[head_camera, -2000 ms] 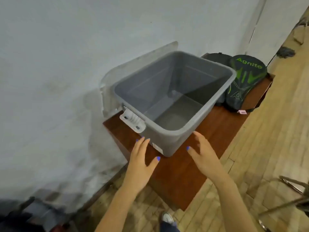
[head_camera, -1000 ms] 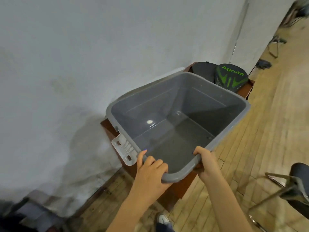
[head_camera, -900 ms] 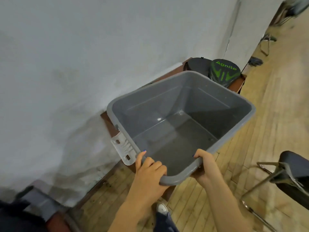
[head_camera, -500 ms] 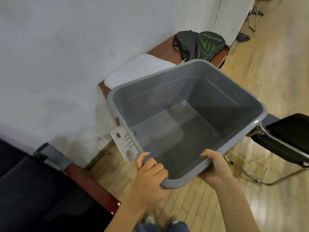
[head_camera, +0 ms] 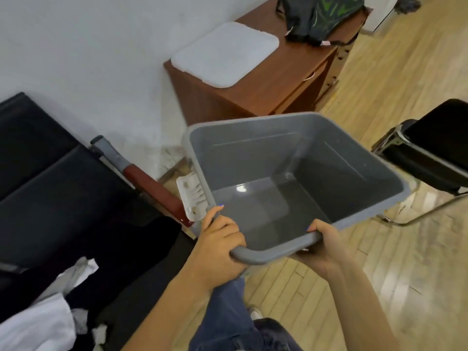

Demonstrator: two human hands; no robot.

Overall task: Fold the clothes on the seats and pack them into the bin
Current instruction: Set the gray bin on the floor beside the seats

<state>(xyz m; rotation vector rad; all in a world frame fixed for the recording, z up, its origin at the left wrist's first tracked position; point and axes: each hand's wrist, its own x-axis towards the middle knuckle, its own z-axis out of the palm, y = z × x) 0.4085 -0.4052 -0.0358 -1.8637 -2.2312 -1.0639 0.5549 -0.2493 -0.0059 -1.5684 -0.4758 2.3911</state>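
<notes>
The black padded seats (head_camera: 50, 188) fill the left of the frame, and the crumpled white and dark clothes (head_camera: 43, 317) lie on them at the lower left, not yet folded. In the centre, the empty grey plastic bin (head_camera: 291, 178) is carried in the air above the wooden floor (head_camera: 405, 287), tilted a little toward the person. It looks stiff and light while empty (the thick rolled rim is the good place to hold), but smooth plastic may slip, so a grip at two corners seems wise. The left hand (head_camera: 217, 249) is closed over the near rim at the corner beside the white latch (head_camera: 191, 196); the right hand (head_camera: 323, 245) is closed on the same rim from below. Two seconds ago the bin stood on the brown wooden desk (head_camera: 273, 79) and both hands were open. Now only the flat white lid (head_camera: 225, 53) and a black bag with green print (head_camera: 321, 16) are on the desk.
</notes>
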